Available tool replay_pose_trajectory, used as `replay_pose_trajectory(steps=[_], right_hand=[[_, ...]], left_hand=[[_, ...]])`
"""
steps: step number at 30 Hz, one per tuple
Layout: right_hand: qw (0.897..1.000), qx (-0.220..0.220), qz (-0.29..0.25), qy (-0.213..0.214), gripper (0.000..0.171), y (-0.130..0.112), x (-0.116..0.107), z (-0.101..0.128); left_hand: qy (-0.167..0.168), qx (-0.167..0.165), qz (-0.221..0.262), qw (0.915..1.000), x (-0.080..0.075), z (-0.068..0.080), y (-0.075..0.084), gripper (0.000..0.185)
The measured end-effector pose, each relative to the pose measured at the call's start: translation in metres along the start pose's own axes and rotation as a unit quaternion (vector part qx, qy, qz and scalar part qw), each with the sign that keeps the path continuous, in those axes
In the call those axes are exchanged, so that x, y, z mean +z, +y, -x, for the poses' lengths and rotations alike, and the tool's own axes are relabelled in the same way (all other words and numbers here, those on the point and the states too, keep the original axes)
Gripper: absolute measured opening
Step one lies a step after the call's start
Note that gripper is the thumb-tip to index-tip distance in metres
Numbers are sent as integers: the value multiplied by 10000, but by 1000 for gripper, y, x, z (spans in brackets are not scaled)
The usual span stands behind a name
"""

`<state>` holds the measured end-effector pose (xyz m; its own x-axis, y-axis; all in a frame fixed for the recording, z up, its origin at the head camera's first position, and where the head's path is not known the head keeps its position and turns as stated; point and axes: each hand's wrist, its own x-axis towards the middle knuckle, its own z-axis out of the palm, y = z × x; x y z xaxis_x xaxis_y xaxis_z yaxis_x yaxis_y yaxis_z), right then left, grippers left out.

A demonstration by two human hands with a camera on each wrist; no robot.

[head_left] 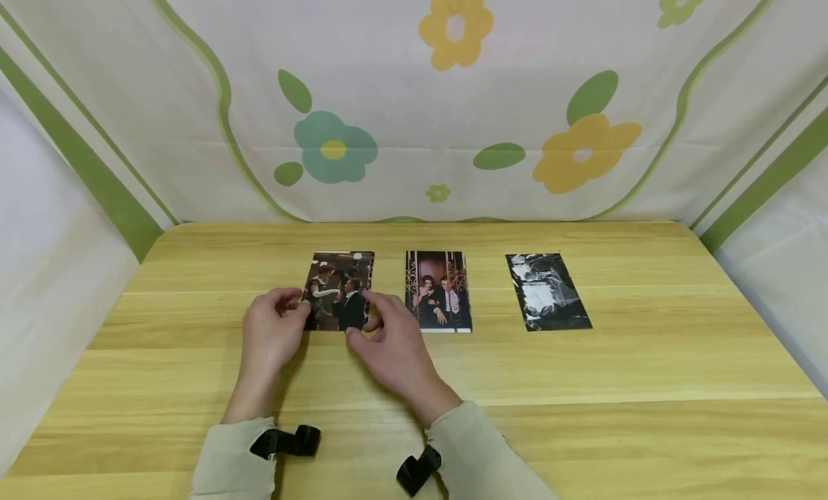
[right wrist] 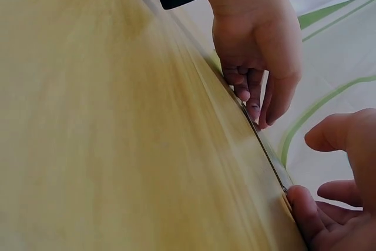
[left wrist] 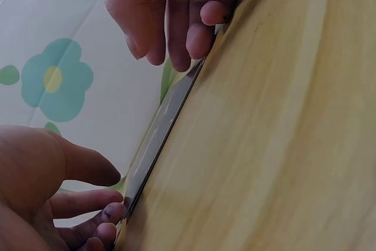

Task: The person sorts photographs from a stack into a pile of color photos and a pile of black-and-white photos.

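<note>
Three photo prints lie in a row on the wooden desk (head_left: 582,385). Landmark: the middle print (head_left: 438,292), a couple before a red backdrop, flat and untouched. To its left, close but not touching, lies the left print (head_left: 340,290), a dark scene with several figures. Both hands work on that one. Left hand (head_left: 270,335) is at its left edge, thumb and fingers (left wrist: 111,211) lightly curled and pinching the edge near the lower corner. Right hand (head_left: 394,349) is at its right edge and lower right corner, between the left print and the middle print; fingers (right wrist: 301,211) bent, tips touching the print's rim. The wrist views show the print edge-on, thin, lying against the desk, fingertips of both hands on its edges. To the right of the middle print, well apart, a black-and-white print (head_left: 547,292) lies slightly slanted. Behind the row hangs a flowered cloth (head_left: 453,112).
</note>
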<state>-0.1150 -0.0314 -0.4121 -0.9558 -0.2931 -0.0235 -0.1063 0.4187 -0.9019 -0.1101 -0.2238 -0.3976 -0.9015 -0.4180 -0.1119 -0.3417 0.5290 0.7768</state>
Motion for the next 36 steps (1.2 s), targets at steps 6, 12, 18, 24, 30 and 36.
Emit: replay_pose_trajectory(steps=[6, 12, 18, 24, 30, 36], right_hand=[[9993, -7, -319, 167, 57, -1, -5, -1], [9984, -82, -496, 255, 43, -4, -18, 1], [9978, -194, -416, 483, 34, -7, -45, 5], [9954, -112, -331, 893, 30, -3, -79, 3], [9910, 226, -43, 1320, 31, 13, -109, 3], [9843, 561, 346, 1635, 32, 32, -128, 4]], left_hand=[[234, 399, -122, 9989, 2, 5, 6, 34], [424, 790, -163, 9958, 4, 12, 20, 30], [142, 869, 68, 9961, 12, 23, 35, 28], [-492, 1150, 403, 9913, 38, 38, 54, 24], [-724, 1516, 496, 9845, 65, 51, 68, 22], [-854, 1530, 378, 9838, 83, 57, 69, 23]])
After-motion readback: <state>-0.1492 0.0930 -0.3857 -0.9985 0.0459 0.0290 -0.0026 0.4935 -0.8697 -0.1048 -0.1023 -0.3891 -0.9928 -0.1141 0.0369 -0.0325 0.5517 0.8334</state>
